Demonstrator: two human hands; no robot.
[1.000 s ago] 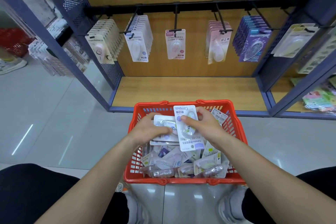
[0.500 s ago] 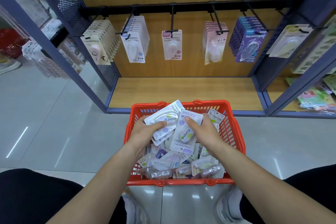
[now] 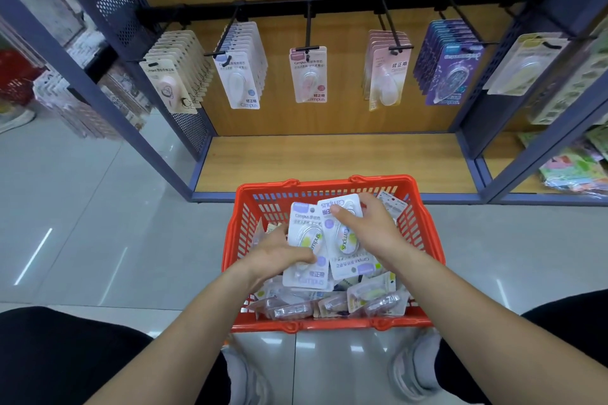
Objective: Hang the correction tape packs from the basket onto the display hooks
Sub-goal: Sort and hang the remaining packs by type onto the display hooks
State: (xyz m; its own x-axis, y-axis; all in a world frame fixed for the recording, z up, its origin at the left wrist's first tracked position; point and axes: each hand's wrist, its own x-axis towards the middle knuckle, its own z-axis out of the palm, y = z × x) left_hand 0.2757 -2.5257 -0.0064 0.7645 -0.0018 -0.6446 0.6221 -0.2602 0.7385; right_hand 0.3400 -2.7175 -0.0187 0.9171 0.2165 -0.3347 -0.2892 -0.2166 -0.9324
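Correction tape packs (image 3: 306, 235), "Campus" branding

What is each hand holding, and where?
Left hand grips the left pack by its lower left edge; right hand grips the right pack by its upper right edge.

- The left hand (image 3: 279, 255) grips a white pack (image 3: 305, 242) over the red basket (image 3: 329, 325).
- The right hand (image 3: 373, 232) pinches an upside-down pack (image 3: 345, 261) near the basket's far rim, overlapping the first.
- Display hooks (image 3: 307, 26) above carry hanging packs.
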